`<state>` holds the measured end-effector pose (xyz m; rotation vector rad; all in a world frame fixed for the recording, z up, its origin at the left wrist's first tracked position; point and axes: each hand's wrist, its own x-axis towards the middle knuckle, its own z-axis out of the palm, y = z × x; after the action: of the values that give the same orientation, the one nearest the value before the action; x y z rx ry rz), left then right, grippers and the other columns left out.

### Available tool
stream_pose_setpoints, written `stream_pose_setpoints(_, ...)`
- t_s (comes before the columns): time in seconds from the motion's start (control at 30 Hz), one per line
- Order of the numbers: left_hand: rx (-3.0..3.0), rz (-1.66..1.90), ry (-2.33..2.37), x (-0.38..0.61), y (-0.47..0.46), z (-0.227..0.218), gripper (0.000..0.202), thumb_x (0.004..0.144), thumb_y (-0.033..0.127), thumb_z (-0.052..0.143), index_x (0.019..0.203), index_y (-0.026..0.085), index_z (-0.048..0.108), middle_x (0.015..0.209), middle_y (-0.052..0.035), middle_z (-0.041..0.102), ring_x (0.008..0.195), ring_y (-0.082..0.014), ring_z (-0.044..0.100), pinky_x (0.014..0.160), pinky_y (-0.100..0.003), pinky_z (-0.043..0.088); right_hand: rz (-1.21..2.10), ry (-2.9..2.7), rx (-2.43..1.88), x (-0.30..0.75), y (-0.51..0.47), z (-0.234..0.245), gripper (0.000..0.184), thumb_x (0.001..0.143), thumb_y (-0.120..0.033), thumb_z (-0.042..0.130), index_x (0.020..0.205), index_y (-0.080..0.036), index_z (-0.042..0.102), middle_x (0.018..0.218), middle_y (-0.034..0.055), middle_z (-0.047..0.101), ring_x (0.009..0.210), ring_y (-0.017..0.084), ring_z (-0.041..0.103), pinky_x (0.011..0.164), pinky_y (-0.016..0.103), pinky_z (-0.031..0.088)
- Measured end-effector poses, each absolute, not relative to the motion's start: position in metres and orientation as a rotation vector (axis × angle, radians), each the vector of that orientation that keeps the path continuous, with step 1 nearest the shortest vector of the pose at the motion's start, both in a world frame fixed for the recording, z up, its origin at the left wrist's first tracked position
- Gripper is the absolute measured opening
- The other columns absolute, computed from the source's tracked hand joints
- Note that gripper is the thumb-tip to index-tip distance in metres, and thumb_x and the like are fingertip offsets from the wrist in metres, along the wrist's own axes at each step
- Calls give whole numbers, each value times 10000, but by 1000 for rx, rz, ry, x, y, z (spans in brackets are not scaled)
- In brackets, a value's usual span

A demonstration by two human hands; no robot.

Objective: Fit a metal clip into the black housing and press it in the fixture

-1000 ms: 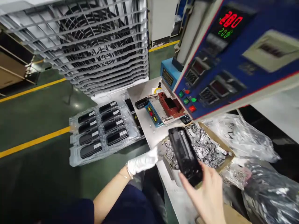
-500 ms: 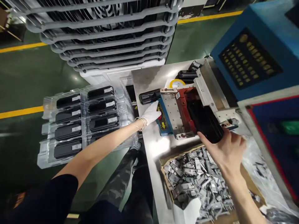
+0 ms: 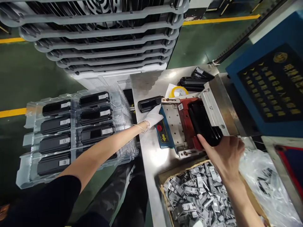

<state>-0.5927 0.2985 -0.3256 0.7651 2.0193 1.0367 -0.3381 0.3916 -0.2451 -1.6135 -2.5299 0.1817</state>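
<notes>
Now two hands (image 3: 227, 154), one black housing (image 3: 203, 126), red fixture (image 3: 186, 118)

A thin white fabric glove is worn on the left hand (image 3: 154, 116), and slim silver bangles are seen at its wrist, just behind the glove's cuff. The right hand (image 3: 226, 156) is left bare, with no glove or jewellery. A short dark navy sleeve is worn on the left upper arm, and trousers in a grey camouflage pattern are seen below.

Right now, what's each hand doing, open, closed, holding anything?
Left hand: gloved, fingers resting on the black part, grip unclear.
Right hand: bare, fingers on the black cartridge in the red fixture.
</notes>
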Motion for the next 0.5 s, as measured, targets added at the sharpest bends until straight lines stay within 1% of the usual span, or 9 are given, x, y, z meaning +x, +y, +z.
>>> stream_pose_setpoints(0.1,759,1044,1988,-596,300,-328,892,728,31,572,1604,169,468,1654,-93,491,1514,-266,486,1307,-357,343,224,-2540,-1676,-340,391,-244,1700,500,-1126,-194,1201,176,646,1253,466,539,1269,600,481,1114,692,402)
stream_pose_setpoints(0.17,755,1044,1973,-598,301,-327,872,716,36,570,1576,171,505,1624,-95,528,1484,-279,518,1293,-375,369,283,-2551,-1747,-340,389,-244,1693,494,-1130,-175,1226,167,629,1273,467,515,1290,597,454,1127,695,377)
stream_pose_setpoints(0.23,748,1041,1963,-599,301,-327,861,707,44,577,1558,164,526,1599,-104,556,1460,-299,540,1286,-402,383,345,-2559,-1803,-342,389,-245,1655,520,-1129,-133,1244,157,616,1289,465,497,1325,600,415,1146,699,346)
stream_pose_setpoints(0.37,723,1057,1946,-601,298,-327,865,712,82,583,1568,192,523,1532,-90,622,1424,-314,574,1269,-428,421,448,-2536,-1823,-348,399,-247,1572,528,-1152,17,1325,85,570,1387,468,423,1399,633,321,1150,730,303)
stream_pose_setpoints(0.43,712,1068,1935,-601,296,-329,866,720,101,585,1577,213,516,1493,-79,653,1413,-313,587,1261,-434,437,538,-2448,-1786,-345,400,-249,1521,533,-1171,140,1298,64,588,1430,477,384,1413,665,280,1175,762,229)
stream_pose_setpoints(0.47,707,1070,1931,-602,295,-329,865,724,109,590,1579,219,515,1480,-77,663,1408,-313,591,1259,-437,442,576,-2378,-1751,-341,396,-250,1455,577,-1161,211,1283,50,598,1450,470,374,1425,667,261,1190,772,188)
stream_pose_setpoints(0.5,703,1070,1927,-602,295,-330,862,728,116,596,1580,224,515,1473,-77,668,1406,-313,593,1259,-440,444,600,-2299,-1716,-335,386,-251,1363,653,-1127,282,1300,33,587,1473,451,367,1444,649,248,1201,774,170)
